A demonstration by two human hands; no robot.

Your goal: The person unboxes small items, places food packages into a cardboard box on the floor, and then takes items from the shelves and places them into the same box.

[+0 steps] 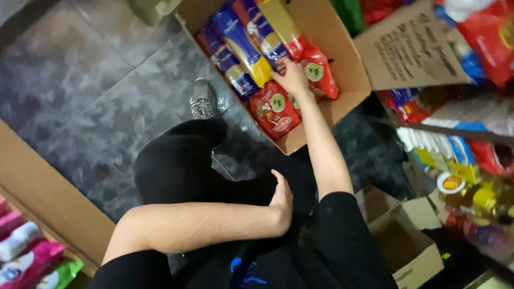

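Red, crinkly bags (274, 109) are lying in the box (342, 69), looking light, soft and slippery, best pinched at a top seam. Right hand (292, 75) is pressing down among them, grip unclear; left hand (281, 203) is resting open-fingered on the knee.

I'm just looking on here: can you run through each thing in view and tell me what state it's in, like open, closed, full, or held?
Cardboard box: open, flaps up, full of packets.
Red packets: sealed, lying in the box.
Blue and yellow packets: sealed, lying side by side.
Right hand: reaching into the box, resting on a red packet.
Left hand: empty, resting on the lap.
Small box: open, looks empty.
Shelf: stocked with goods.
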